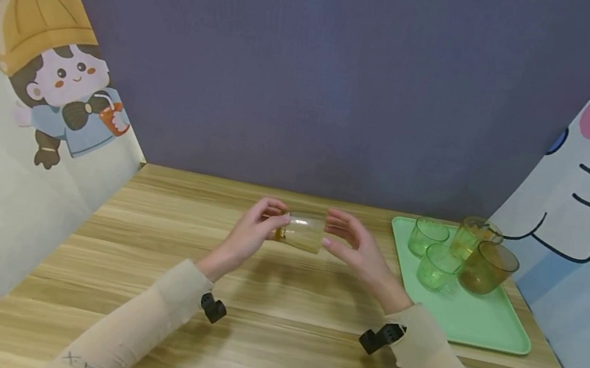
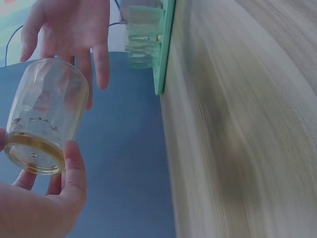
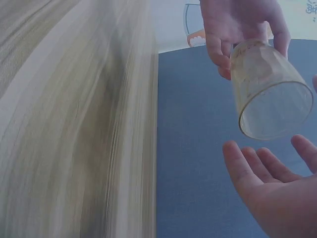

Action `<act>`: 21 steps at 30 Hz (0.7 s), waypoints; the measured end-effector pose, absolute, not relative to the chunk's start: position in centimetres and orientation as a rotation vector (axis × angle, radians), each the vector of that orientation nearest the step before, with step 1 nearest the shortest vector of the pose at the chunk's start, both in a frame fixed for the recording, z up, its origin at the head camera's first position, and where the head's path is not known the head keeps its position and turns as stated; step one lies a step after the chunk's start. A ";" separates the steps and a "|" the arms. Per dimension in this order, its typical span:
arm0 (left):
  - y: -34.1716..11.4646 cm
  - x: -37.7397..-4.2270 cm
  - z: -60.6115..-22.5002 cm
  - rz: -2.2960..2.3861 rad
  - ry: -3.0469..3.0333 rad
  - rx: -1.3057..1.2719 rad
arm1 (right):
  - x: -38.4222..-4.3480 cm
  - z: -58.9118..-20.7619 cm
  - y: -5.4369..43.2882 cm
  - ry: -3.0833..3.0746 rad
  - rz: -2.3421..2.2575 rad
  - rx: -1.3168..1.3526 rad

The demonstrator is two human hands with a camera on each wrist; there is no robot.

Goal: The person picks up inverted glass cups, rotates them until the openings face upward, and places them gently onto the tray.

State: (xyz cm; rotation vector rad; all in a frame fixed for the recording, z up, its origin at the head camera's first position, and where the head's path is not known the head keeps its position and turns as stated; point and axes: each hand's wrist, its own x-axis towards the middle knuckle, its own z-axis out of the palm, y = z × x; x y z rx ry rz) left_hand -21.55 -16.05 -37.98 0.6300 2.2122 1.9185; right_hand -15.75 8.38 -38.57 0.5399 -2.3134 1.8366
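A clear, amber-tinted drinking glass (image 1: 304,231) is held sideways above the table, its base toward the left and its mouth toward the right. My left hand (image 1: 255,226) grips it round the base end, fingers and thumb on either side, as the left wrist view of the glass (image 2: 47,114) also shows. Close to the rim, my right hand (image 1: 356,250) is spread with relaxed, slightly bent fingers. In the right wrist view a gap shows between the right hand (image 3: 277,183) and the mouth of the glass (image 3: 270,89).
On the right of the wooden table (image 1: 274,359) lies a light green tray (image 1: 485,330). It bears green glasses (image 1: 429,237), a yellowish glass (image 1: 473,236) and a brown glass (image 1: 488,269). A dark panel (image 1: 315,85) stands behind the table, with printed walls at both sides.
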 end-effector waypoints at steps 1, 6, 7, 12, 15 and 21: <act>-16.0 -21.6 -38.0 1.920 2.208 0.627 | -15.8 -38.7 8.4 -2.315 1.835 0.539; -15.0 -22.0 -38.0 1.936 2.203 0.597 | -16.5 -38.5 8.9 -2.307 1.875 0.553; -14.8 -22.1 -38.0 1.941 2.202 0.592 | -16.7 -38.5 9.0 -2.305 1.884 0.554; -13.9 -22.3 -37.8 1.957 2.196 0.586 | -17.5 -38.2 9.8 -2.302 1.915 0.561; -13.3 -22.5 -37.8 1.968 2.179 0.588 | -18.0 -38.1 10.3 -2.302 1.928 0.571; -12.1 -22.9 -37.8 1.985 2.156 0.572 | -18.8 -37.7 11.5 -2.333 1.905 0.587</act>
